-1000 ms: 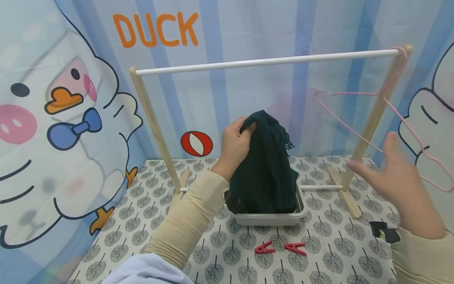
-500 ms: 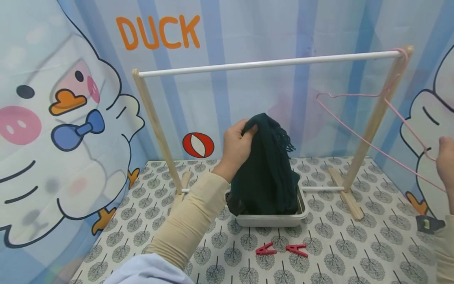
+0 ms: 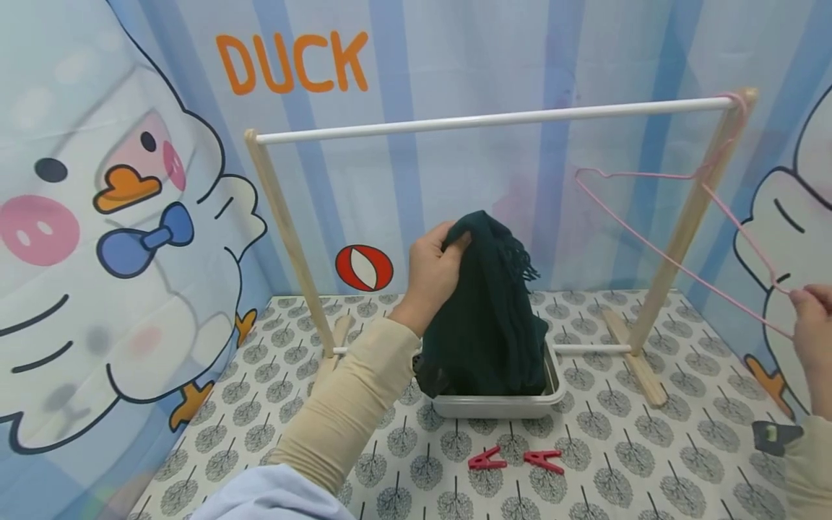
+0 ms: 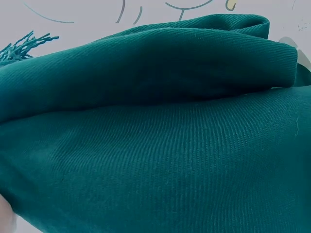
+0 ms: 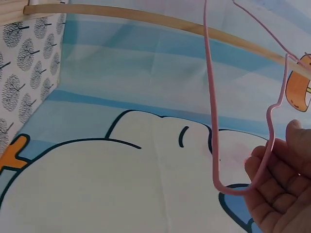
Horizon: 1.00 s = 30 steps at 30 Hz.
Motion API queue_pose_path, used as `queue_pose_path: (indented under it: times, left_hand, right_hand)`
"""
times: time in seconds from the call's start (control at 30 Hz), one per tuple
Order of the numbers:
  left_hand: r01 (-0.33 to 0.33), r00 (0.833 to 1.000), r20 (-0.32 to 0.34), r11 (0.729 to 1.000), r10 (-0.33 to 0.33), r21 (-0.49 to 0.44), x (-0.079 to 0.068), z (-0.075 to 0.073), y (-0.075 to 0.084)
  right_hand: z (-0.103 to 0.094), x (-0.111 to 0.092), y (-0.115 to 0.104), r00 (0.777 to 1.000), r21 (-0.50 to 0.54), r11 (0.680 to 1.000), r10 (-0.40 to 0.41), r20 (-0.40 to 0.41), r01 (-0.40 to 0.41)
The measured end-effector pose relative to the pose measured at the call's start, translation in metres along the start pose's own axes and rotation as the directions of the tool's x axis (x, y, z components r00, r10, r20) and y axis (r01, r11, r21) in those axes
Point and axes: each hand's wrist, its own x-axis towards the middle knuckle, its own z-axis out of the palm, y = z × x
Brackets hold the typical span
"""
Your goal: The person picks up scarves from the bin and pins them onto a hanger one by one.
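My left hand (image 3: 434,267) pinches the upper edge of a dark green fringed scarf (image 3: 487,318), which hangs in folds into a shallow white tray (image 3: 494,408). The same scarf cloth (image 4: 160,145) fills the left wrist view; only a sliver of hand shows at its lower left. At the far right, my right hand (image 3: 815,339) holds the near end of a pink wire hanger (image 3: 650,175), hooked on the rack's rod. In the right wrist view the hanger wire (image 5: 213,107) crosses the curled fingers (image 5: 265,204), with the thumb raised a little apart.
A white rod (image 3: 494,119) tops the rack, between wooden posts (image 3: 289,242) with feet on the table. Two red clothespins (image 3: 487,458) lie before the tray on the tree-patterned cloth (image 3: 611,455). A printed duck curtain (image 3: 468,58) stands behind and at the sides.
My right hand has gone from spread and apart, right of the rack, to holding the hanger's near end at the far right. The left hand and scarf stay nearly still.
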Motion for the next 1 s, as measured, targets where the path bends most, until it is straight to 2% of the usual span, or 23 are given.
queue_pose_path:
  times: [0.27,0.47,0.57,0.77,0.9,1.0]
  left_hand:
    - [-0.006,1.000,-0.004,1.000,0.006,0.010,-0.001,-0.001,0.000]
    - [-0.010,1.000,-0.001,1.000,0.010,0.011,-0.002,0.000,0.000]
    - [-0.018,1.000,-0.002,1.000,0.018,0.010,-0.003,0.000,0.000]
    - [-0.026,1.000,-0.005,1.000,0.026,0.012,-0.003,0.001,-0.002]
    - [-0.012,1.000,-0.005,1.000,0.012,0.013,-0.002,0.001,-0.002]
    - [-0.006,1.000,-0.006,1.000,0.006,0.015,-0.002,0.000,-0.002]
  right_hand:
    - [0.000,-0.016,0.006,0.990,-0.077,0.997,0.006,0.142,0.005]
    - [0.001,-0.021,0.014,0.984,-0.074,0.997,-0.003,0.180,0.017]
    - [0.002,-0.024,0.015,0.988,-0.043,0.999,-0.008,0.153,0.015]
    - [0.003,-0.024,0.012,0.991,0.041,0.993,0.110,0.081,-0.113]
    - [0.002,-0.024,0.009,0.996,0.110,0.991,0.083,-0.027,-0.080]
    - [0.001,-0.024,0.006,0.993,0.114,0.992,0.061,-0.098,-0.049]
